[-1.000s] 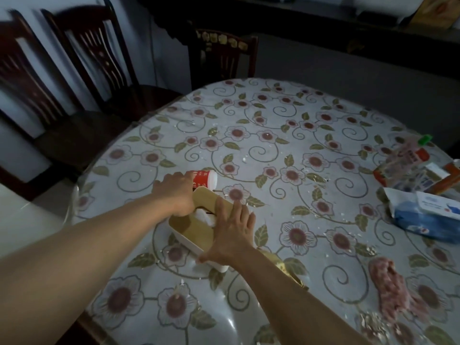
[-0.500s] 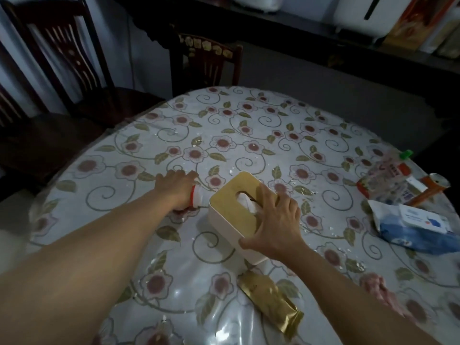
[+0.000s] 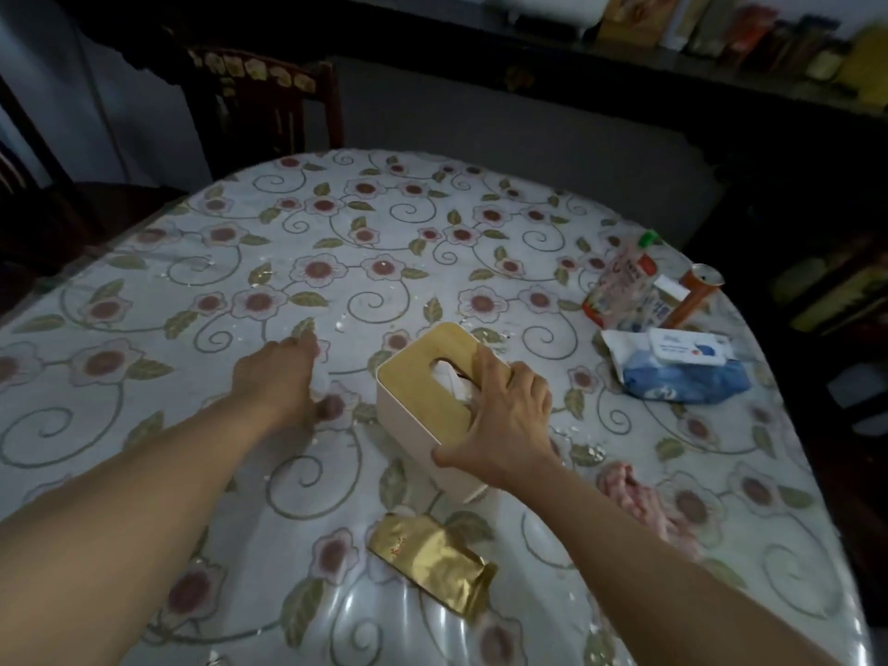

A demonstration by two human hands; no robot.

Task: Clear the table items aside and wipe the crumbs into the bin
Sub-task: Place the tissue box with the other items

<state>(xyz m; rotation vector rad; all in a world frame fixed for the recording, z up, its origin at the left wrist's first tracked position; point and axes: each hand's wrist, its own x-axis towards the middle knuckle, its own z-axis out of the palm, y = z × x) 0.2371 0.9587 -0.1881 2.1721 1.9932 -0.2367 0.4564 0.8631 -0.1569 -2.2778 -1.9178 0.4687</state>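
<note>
Gripping the white rectangular tissue box with the pale wooden lid (image 3: 432,401) from above, the right hand (image 3: 504,418) has its thumb on the near side and its fingers curled over the far edge by the slot, a hold that looks suited to sliding or lifting the box aside. The left hand (image 3: 281,377) lies low on the floral, plastic-covered counter (image 3: 144,329) just left of the box; its fingers are turned away, so whether it holds anything I cannot tell. Pale crumbs (image 3: 485,331) are scattered around and beyond the box. A crumpled gold foil packet (image 3: 432,562) lies near the box on its close side, and a pink cloth (image 3: 639,497) sits to its right. Further right, towards the counter's curved edge, a blue wet-wipe pack (image 3: 682,372), a clear snack pouch (image 3: 624,290) and an orange can (image 3: 696,295) are clustered, so that looks the likely parking spot. Beyond the box the counter offers the widest sweep of room
</note>
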